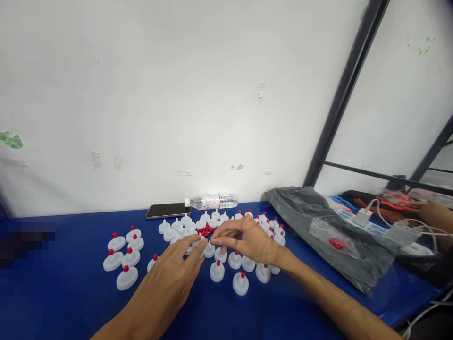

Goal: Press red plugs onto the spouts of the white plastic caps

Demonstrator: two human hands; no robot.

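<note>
My left hand (177, 264) reaches in from the lower left, its fingers closed about a white nozzle cap that they mostly hide. Close by its fingertips, my right hand (244, 238) pinches thumb and forefinger together; whatever is between them is too small to make out. Just beyond both hands lies a pile of small red tips (206, 230). White nozzle caps with bare spouts (164, 226) surround the pile. More white caps bearing red tips stand to the right (240, 284) and to the left (127, 278).
A clear plastic bottle (215, 201) lies against the wall beside a dark phone (166, 210). On the right, a grey plastic bag (339, 245) carries a clear bag of red pieces (336, 241). Beyond are white chargers (403, 232), cables and another person's blurred hand (437, 217).
</note>
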